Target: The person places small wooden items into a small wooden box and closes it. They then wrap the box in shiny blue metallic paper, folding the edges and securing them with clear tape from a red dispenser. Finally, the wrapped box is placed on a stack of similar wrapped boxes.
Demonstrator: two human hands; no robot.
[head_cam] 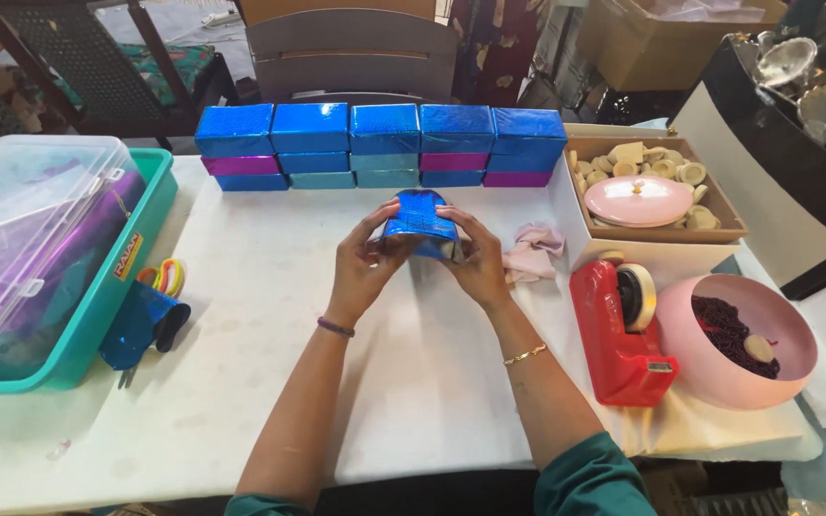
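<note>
Both hands [423, 263] around blue box [420, 222]

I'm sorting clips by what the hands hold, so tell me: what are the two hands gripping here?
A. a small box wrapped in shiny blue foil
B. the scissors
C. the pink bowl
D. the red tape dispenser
A: the left hand and the right hand clasp the blue foil-wrapped box from either side above the white table, while the red tape dispenser, pink bowl and scissors lie untouched.
</note>
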